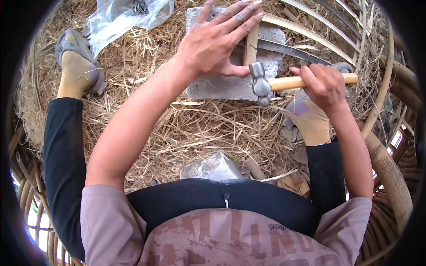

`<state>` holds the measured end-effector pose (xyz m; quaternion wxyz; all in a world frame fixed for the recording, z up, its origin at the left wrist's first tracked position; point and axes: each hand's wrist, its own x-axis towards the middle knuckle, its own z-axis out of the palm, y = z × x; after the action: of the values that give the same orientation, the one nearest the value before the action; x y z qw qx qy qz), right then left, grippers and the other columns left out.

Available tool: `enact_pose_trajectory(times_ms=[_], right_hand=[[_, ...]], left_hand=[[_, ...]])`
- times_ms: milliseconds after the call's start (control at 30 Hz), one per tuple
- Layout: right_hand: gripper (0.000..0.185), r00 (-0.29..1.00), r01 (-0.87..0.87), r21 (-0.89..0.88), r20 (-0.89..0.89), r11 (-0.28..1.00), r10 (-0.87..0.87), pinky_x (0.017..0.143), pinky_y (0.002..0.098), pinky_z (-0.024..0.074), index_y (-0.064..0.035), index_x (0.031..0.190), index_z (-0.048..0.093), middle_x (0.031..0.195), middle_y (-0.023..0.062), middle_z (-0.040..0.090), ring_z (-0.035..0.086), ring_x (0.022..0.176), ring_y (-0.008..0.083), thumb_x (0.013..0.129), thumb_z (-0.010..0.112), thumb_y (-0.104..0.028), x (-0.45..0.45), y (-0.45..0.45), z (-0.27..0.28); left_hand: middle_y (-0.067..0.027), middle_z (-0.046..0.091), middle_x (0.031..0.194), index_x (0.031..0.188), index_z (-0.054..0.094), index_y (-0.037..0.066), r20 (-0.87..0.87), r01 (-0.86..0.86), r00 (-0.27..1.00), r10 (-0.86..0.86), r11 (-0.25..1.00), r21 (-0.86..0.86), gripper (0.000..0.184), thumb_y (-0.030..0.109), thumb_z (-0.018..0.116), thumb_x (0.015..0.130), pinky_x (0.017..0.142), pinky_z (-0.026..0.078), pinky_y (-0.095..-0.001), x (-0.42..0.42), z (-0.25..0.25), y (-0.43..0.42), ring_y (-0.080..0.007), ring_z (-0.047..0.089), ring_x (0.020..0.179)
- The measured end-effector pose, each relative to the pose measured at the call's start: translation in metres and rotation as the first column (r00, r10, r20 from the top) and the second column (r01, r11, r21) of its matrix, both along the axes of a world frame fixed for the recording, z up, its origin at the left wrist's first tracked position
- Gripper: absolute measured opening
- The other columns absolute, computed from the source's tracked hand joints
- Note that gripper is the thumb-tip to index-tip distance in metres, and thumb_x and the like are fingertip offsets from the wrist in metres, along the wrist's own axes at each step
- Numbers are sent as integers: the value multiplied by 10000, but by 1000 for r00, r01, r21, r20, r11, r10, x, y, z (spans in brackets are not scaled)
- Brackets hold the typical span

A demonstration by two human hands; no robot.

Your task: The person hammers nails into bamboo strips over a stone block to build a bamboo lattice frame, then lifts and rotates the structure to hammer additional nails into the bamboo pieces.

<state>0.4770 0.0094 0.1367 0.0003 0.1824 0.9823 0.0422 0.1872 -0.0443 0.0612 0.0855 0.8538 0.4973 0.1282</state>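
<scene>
My right hand (325, 84) is wrapped round the wooden handle of a ball-peen hammer (261, 84). The hammer's metal head is over the right front part of a grey concrete slab (213, 90). My left hand (215, 42) lies over the slab with its fingers stretched out and the thumb pointing right, beside a short wooden strip (251, 48). Whether the palm presses on that strip is hidden. Long, curved split-bamboo strips (306, 33) run from the slab toward the upper right, and a dark one (288, 50) meets the short strip.
A clear plastic bag (113, 31) with dark nails (140, 6) lies at the upper left. Straw (199, 128) covers the ground. A grey block (212, 167) sits between my legs. Bent canes (388, 173) rise at the right, and my feet flank the slab.
</scene>
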Motion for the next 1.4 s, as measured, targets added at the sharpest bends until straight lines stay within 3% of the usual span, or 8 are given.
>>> enact_pose_trajectory(times_ms=[300,433,567,667,800,1233,1333,1400], right_hand=[[375,998,-56,-3,-21,998,56,441,318,438,-128,665,509,553,-12,469,541,469,138,926,728,-286,-3,1,0],[402,993,115,-23,26,993,-114,444,314,420,-137,648,491,554,-28,449,524,476,124,924,731,-303,2,-6,-13],[292,999,-33,-59,-21,998,32,486,362,431,-93,739,552,599,21,467,531,509,195,887,772,-216,7,-4,-4],[294,983,185,-92,36,978,-183,497,361,419,-89,706,563,600,28,458,523,516,202,863,782,-205,2,-13,-12],[285,999,-17,-103,-52,995,11,490,369,411,-91,708,561,598,29,447,520,512,207,880,769,-183,3,-5,-4],[316,997,-20,-64,-71,998,16,471,362,406,-87,710,551,584,30,467,524,488,202,884,781,-216,6,-8,-8],[333,975,223,-96,10,970,-223,470,356,398,-92,681,537,583,34,457,518,494,201,868,788,-207,4,-20,-17],[318,990,120,-89,-59,989,-125,474,369,406,-84,685,542,587,39,455,518,500,214,861,789,-180,4,-13,-7]], left_hand=[[-175,290,1656,1586,288,27,82,16,997,-13,999,-30,1184,838,585,777,1243,97,-654,-2,0,0,-294,257,1550],[-178,293,1654,1581,297,17,36,-2,999,1,1000,6,1185,845,574,781,1242,96,-654,2,-1,-1,-293,257,1550],[-183,297,1652,1580,300,14,81,-7,997,7,1000,2,1182,852,558,787,1243,89,-652,1,-4,-3,-295,252,1552],[-184,296,1652,1584,291,16,53,4,999,-4,1000,5,1185,863,535,792,1242,83,-652,2,-3,-1,-297,247,1553],[-182,284,1657,1591,277,24,59,-3,998,2,1000,6,1198,877,525,787,1242,79,-653,0,-2,-3,-295,241,1555],[-180,282,1659,1588,292,31,71,-6,997,5,1000,9,1138,826,536,812,1240,94,-657,-1,-4,-1,-294,237,1557],[-180,287,1658,1585,298,29,88,-8,996,7,1000,4,1135,816,549,807,1239,101,-656,3,-3,0,-293,242,1556],[-181,291,1656,1584,300,28,41,-4,999,4,1000,-16,1136,812,557,802,1240,104,-655,2,1,-4,-293,249,1554]])
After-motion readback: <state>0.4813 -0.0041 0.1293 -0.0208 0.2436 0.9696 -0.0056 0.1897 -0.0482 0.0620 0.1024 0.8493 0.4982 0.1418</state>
